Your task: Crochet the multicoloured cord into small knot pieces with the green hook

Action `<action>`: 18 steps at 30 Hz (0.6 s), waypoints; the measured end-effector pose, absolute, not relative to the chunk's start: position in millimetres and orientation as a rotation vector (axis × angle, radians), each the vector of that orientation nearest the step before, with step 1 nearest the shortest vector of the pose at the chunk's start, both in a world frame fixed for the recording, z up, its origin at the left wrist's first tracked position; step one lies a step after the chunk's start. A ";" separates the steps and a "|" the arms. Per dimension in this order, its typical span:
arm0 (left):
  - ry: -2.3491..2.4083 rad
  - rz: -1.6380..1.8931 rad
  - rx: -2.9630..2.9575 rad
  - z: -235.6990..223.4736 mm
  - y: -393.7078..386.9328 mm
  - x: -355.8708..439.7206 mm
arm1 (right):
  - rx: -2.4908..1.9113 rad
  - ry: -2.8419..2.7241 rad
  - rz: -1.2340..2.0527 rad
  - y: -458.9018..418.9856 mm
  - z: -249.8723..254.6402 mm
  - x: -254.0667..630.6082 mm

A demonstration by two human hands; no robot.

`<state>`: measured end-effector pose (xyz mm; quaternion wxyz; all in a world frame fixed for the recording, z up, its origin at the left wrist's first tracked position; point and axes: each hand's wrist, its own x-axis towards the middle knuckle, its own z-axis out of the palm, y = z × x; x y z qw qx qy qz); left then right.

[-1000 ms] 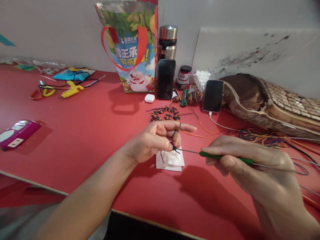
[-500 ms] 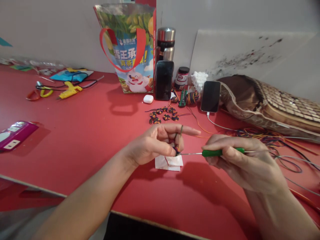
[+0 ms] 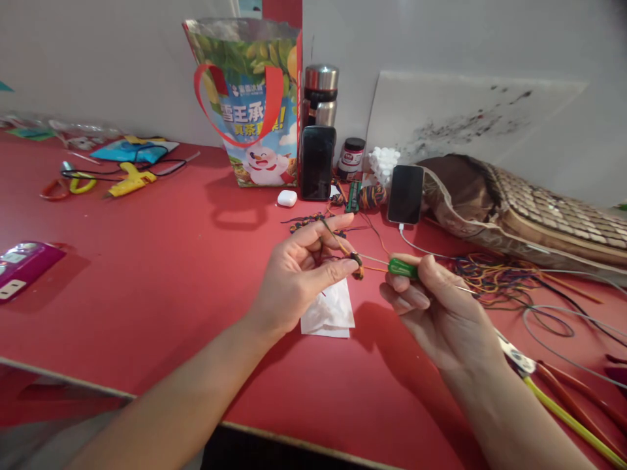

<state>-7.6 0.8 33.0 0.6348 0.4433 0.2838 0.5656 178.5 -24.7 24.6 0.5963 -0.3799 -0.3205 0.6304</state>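
Clearly, the front edge of the red table [image 3: 147, 281] is crossed by the left forearm, and open room is left between that arm and the purple socket block [image 3: 24, 267]. On the right, space is narrowed by tangled cords [image 3: 490, 281] and by cutters [image 3: 519, 356] partly hidden behind the right wrist. A small, rounded yarn piece [image 3: 358, 266], dark and multicoloured, is pinched in the left hand [image 3: 298, 281] above the table; a strand is looped over the outstretched index finger. The smooth handle of a green-handled tool [image 3: 402, 268] is gripped by the right hand [image 3: 445, 310], its thin metal shaft pointed toward the yarn. Whether the tip is inserted cannot be told. Crumpled white paper [image 3: 328, 316] is seen below.
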 end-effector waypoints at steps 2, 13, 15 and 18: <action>0.651 1.279 0.998 33.0 1.3 -6.8 | -0.888 -0.746 1.469 -24.9 24.6 178.9; 0.867 1.227 1.086 40.8 0.0 -9.6 | -0.897 -0.765 1.403 -27.9 25.4 175.3; 0.905 1.221 1.115 44.3 -0.5 -9.8 | -0.900 -0.789 1.377 -28.8 25.8 174.8; 0.913 1.222 1.120 46.6 -0.5 -9.5 | -0.899 -0.818 1.353 -29.4 25.6 174.5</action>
